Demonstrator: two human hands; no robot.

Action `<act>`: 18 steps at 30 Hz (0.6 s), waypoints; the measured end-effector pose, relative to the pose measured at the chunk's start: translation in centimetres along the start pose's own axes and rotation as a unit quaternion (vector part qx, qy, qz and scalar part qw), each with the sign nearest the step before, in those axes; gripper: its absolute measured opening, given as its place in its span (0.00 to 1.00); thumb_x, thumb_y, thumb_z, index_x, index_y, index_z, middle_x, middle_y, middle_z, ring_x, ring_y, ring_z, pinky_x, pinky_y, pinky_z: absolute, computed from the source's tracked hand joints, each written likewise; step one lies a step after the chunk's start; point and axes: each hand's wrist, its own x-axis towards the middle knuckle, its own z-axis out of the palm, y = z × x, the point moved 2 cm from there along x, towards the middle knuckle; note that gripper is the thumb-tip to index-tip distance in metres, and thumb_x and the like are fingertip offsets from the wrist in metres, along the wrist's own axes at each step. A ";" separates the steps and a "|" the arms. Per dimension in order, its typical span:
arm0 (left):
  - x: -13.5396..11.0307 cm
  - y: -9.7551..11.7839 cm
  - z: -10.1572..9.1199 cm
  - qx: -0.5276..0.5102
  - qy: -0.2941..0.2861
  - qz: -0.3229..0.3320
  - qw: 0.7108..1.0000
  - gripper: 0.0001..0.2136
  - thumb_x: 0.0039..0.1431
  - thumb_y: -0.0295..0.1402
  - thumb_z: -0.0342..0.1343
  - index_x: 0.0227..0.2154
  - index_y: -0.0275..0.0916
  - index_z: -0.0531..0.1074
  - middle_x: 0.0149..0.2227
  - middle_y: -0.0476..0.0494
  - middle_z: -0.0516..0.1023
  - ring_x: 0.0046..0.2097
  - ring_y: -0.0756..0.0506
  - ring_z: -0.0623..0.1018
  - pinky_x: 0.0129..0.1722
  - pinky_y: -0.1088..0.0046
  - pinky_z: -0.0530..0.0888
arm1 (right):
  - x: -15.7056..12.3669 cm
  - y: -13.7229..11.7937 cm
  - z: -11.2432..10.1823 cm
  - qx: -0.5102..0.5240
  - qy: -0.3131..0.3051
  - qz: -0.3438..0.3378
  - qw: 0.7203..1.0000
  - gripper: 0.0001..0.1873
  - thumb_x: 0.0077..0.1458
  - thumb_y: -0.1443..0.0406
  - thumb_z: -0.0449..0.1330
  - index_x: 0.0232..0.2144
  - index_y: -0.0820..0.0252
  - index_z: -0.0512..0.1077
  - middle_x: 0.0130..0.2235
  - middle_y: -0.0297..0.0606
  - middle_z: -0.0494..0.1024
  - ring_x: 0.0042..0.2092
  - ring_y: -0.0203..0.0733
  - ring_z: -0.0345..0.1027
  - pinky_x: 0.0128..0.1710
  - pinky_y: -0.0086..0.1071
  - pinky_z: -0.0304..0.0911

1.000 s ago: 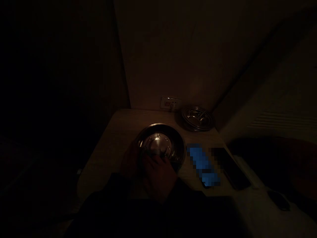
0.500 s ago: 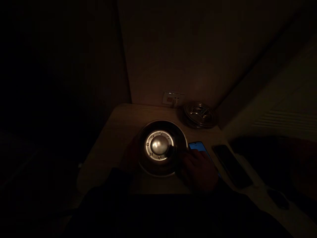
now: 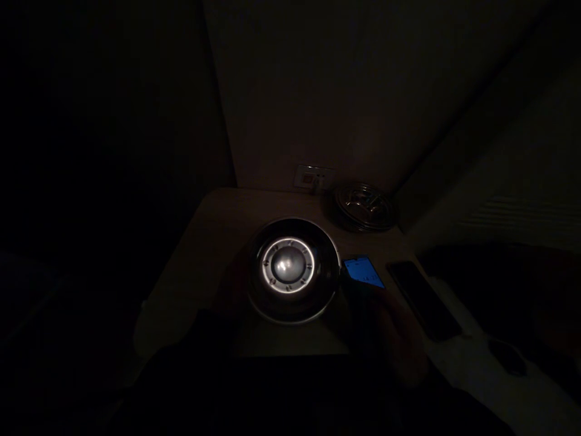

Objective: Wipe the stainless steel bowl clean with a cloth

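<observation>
A round metal bowl (image 3: 327,290) sits on the small table in front of me. Its rim shines thinly, and a bright ring with small marks surrounds a domed middle. My left hand (image 3: 231,281) is a faint dark shape at the bowl's left edge; its fingers are lost in the dark. To the right of the bowl, my right hand (image 3: 402,333) is dim and blurred beside the lower end of a phone (image 3: 363,270) with a lit blue screen. Whether it touches or holds anything does not show.
A stack of divided metal plates (image 3: 365,208) stands at the table's back right corner, near a wall socket (image 3: 314,177). A dark phone-like slab (image 3: 424,300) and a small dark object (image 3: 507,357) lie to the right. The wooden table (image 3: 181,266) meets the wall behind.
My right hand has moved away from the bowl toward the lower right, uncovering more of the phone screen and the whole bright ring. The scene has become darker.
</observation>
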 end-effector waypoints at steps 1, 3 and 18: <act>0.0 0.0 0.0 -0.003 -0.004 -0.005 1.000 0.23 0.64 0.47 0.42 0.53 0.42 0.72 0.51 0.42 0.79 0.53 0.38 0.77 0.53 0.58 0.74 | 0.0 0.2 0.0 0.015 -0.001 0.024 1.000 0.16 0.58 0.58 0.50 0.37 0.55 0.76 0.31 0.36 0.81 0.31 0.43 0.74 0.27 0.31 0.68; 0.0 0.0 0.0 -0.012 -0.004 -0.014 1.000 0.24 0.65 0.47 0.41 0.54 0.41 0.72 0.52 0.42 0.78 0.54 0.38 0.76 0.54 0.58 0.72 | 0.1 0.5 0.1 0.039 -0.001 0.055 0.998 0.17 0.57 0.56 0.50 0.35 0.55 0.77 0.31 0.36 0.81 0.31 0.43 0.74 0.27 0.32 0.68; -0.4 0.7 0.0 -0.059 -0.018 0.020 0.998 0.22 0.64 0.45 0.43 0.54 0.44 0.72 0.54 0.45 0.77 0.58 0.38 0.73 0.58 0.62 0.69 | 2.1 -3.6 3.0 -0.103 -0.066 -0.083 0.989 0.18 0.60 0.58 0.45 0.39 0.61 0.71 0.32 0.43 0.80 0.31 0.46 0.74 0.29 0.35 0.64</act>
